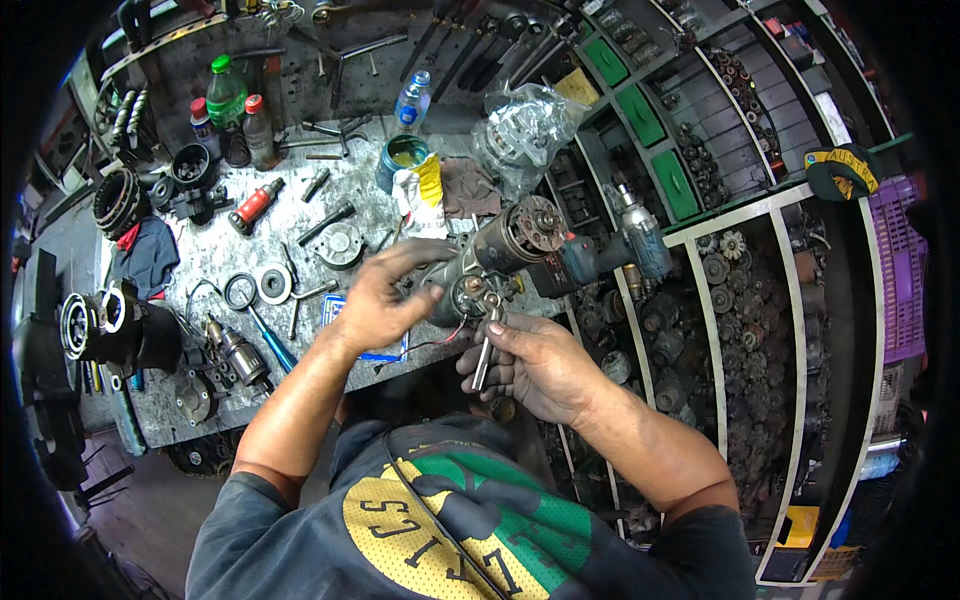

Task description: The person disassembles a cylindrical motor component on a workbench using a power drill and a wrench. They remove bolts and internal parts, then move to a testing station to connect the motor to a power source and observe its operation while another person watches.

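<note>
A partly stripped starter motor (505, 242) lies at the bench's front right edge, its round end uncovered and facing away to the right. My left hand (385, 298) grips its near left side, the fingers curled over the housing and the thumb apart from them. My right hand (535, 362) is closed round a shiny steel wrench (484, 358) that stands nearly upright. The wrench's ring end sits at a stud on the motor's near face; whether it is seated on the nut cannot be made out. A thin red wire (440, 342) hangs below the housing.
Loose parts, a red-bodied tool (256, 206) and a blue-handled tool (272, 338) cover the bench (330, 190). Bottles (228, 92) and a bag-wrapped alternator (525, 135) stand at the back. A cordless impact wrench (640, 235) lies right of the motor, before parts-filled shelves (705, 330).
</note>
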A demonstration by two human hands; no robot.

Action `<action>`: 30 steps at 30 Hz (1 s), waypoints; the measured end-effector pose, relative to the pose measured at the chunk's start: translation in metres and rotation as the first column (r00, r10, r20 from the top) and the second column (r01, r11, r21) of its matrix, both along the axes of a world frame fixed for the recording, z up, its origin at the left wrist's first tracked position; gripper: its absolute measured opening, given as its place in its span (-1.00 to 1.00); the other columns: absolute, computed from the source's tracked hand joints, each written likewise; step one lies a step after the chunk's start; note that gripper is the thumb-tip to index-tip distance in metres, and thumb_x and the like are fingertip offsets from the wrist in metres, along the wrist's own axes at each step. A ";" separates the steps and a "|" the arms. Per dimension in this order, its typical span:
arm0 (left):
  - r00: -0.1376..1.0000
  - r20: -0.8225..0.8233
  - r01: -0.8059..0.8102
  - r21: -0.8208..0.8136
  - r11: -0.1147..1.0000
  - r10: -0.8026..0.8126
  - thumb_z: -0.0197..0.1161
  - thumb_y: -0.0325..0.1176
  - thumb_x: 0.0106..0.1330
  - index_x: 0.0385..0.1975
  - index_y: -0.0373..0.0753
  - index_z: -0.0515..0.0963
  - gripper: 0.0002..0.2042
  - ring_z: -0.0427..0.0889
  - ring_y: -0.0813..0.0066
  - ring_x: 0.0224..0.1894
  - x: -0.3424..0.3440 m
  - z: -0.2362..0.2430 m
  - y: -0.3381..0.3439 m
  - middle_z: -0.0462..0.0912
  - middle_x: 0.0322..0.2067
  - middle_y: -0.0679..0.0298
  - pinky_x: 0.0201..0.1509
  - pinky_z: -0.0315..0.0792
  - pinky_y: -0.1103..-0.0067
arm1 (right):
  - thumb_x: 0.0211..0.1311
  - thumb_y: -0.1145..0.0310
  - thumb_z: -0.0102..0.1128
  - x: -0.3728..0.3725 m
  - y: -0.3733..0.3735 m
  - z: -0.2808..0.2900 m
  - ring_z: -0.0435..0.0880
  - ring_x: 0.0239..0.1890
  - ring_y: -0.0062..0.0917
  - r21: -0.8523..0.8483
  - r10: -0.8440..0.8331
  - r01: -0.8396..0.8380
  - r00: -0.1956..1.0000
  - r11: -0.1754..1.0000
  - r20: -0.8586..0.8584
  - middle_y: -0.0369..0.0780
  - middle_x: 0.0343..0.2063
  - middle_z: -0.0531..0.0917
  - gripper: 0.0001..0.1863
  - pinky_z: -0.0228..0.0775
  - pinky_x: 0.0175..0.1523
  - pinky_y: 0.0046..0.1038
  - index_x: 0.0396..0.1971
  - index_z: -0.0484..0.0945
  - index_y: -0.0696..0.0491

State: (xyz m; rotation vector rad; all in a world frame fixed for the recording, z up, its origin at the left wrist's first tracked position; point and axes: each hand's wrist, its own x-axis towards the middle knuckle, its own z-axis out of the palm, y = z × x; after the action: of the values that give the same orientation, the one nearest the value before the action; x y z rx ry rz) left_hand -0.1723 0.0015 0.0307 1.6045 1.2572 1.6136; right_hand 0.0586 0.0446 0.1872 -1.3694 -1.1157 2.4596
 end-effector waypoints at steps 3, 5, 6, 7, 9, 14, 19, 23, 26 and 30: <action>0.987 -0.121 0.122 0.098 0.988 -0.110 0.47 -0.31 0.31 0.18 -0.22 0.69 -0.57 0.63 0.00 0.33 0.014 0.030 0.004 0.71 0.21 0.07 0.46 0.47 0.20 | 0.66 0.28 0.15 0.004 0.031 0.014 0.83 -0.13 -0.31 0.265 0.361 -0.492 0.833 0.829 0.418 -0.08 -0.13 0.81 -0.74 0.71 0.04 -0.23 0.02 0.67 0.15; 0.976 -0.208 0.081 0.050 0.995 -0.069 0.48 -0.30 0.30 0.18 -0.22 0.69 -0.56 0.63 0.00 0.33 0.022 0.045 0.001 0.69 0.23 0.07 0.47 0.47 0.22 | 0.55 0.37 0.21 0.012 0.055 0.026 0.76 0.01 -0.13 0.613 -0.006 -0.774 0.622 -0.160 0.783 -0.06 -0.11 0.79 -0.75 0.58 0.19 -0.19 0.03 0.72 0.17; 0.977 -0.201 0.077 0.005 0.997 -0.074 0.49 -0.30 0.29 0.17 -0.22 0.70 -0.56 0.63 0.01 0.32 0.025 0.050 0.000 0.69 0.22 0.07 0.46 0.48 0.22 | 0.53 0.37 0.22 0.017 0.067 0.033 0.75 0.01 -0.11 0.683 0.061 -0.691 0.691 -0.236 0.720 -0.04 -0.11 0.77 -0.75 0.58 0.17 -0.20 0.04 0.72 0.18; 0.978 -0.194 0.068 -0.030 0.997 -0.073 0.49 -0.30 0.29 0.16 -0.23 0.70 -0.56 0.64 0.02 0.31 0.027 0.055 -0.001 0.69 0.22 0.06 0.45 0.49 0.23 | 0.52 0.37 0.23 0.022 0.075 0.039 0.74 0.01 -0.08 0.734 0.104 -0.618 0.741 -0.281 0.664 -0.02 -0.11 0.75 -0.74 0.58 0.15 -0.20 0.04 0.71 0.19; 0.959 -0.268 0.076 -0.048 0.996 -0.086 0.49 -0.30 0.28 0.15 -0.23 0.70 -0.57 0.65 0.02 0.29 0.026 0.063 -0.001 0.69 0.19 0.06 0.42 0.50 0.23 | 0.51 0.36 0.25 0.033 0.075 0.043 0.74 0.02 -0.08 0.751 0.182 -0.639 0.728 -0.167 0.661 -0.01 -0.11 0.75 -0.73 0.58 0.14 -0.20 0.04 0.71 0.19; 0.867 -0.481 0.100 -0.089 0.991 -0.131 0.48 -0.26 0.29 0.02 -0.23 0.74 -0.66 0.71 -0.01 0.09 0.025 0.079 0.008 0.73 -0.04 0.11 0.18 0.59 0.17 | 0.50 0.33 0.27 0.060 0.056 0.029 0.73 -0.05 -0.08 0.822 0.123 -0.565 0.813 -0.067 0.569 -0.02 -0.17 0.72 -0.72 0.56 0.10 -0.18 0.01 0.70 0.21; 0.781 -0.624 -0.120 -0.114 0.986 0.023 0.50 -0.16 0.29 -0.19 -0.25 0.72 -0.71 0.74 0.01 -0.08 0.044 0.093 0.011 0.68 -0.19 0.11 0.04 0.61 0.16 | 0.48 0.33 0.32 0.107 0.047 -0.019 0.75 0.03 -0.06 0.855 0.114 -0.517 0.853 0.048 0.510 0.02 -0.06 0.77 -0.72 0.57 0.17 -0.17 0.00 0.73 0.22; 0.722 -0.690 -0.209 -0.143 0.967 0.053 0.58 -0.18 0.25 -0.19 -0.22 0.72 -0.71 0.75 -0.07 -0.13 0.060 0.111 0.002 0.70 -0.21 0.08 -0.07 0.64 0.16 | 0.48 0.33 0.32 0.153 0.047 -0.060 0.75 0.07 -0.04 0.843 0.186 -0.509 0.858 0.175 0.479 0.01 -0.03 0.78 -0.72 0.57 0.19 -0.17 0.04 0.73 0.19; 0.727 -0.675 -0.008 -0.193 0.981 -0.127 0.49 -0.35 0.34 -0.06 -0.19 0.76 -0.78 0.78 0.04 -0.02 0.055 0.126 -0.002 0.74 -0.06 0.13 0.09 0.67 0.25 | 0.46 0.35 0.34 0.179 0.047 -0.083 0.77 0.03 -0.06 0.870 0.179 -0.441 0.895 0.222 0.408 0.01 -0.09 0.79 -0.74 0.59 0.15 -0.18 0.00 0.74 0.19; 0.710 -0.693 -0.076 -0.254 0.964 -0.127 0.47 -0.33 0.36 -0.11 -0.15 0.78 -0.84 0.79 0.09 -0.07 0.056 0.130 0.005 0.73 -0.10 0.18 0.05 0.68 0.26 | 0.44 0.37 0.36 0.202 0.058 -0.102 0.78 -0.02 -0.07 0.891 0.164 -0.374 0.926 0.258 0.341 0.01 -0.12 0.78 -0.76 0.60 0.10 -0.19 -0.04 0.75 0.20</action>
State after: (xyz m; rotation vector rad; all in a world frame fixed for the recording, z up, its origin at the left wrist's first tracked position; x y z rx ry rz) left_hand -0.1165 0.0068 0.1604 2.1280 1.7178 0.7307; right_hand 0.2603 0.1027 0.0857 -0.9632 -2.4485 1.1370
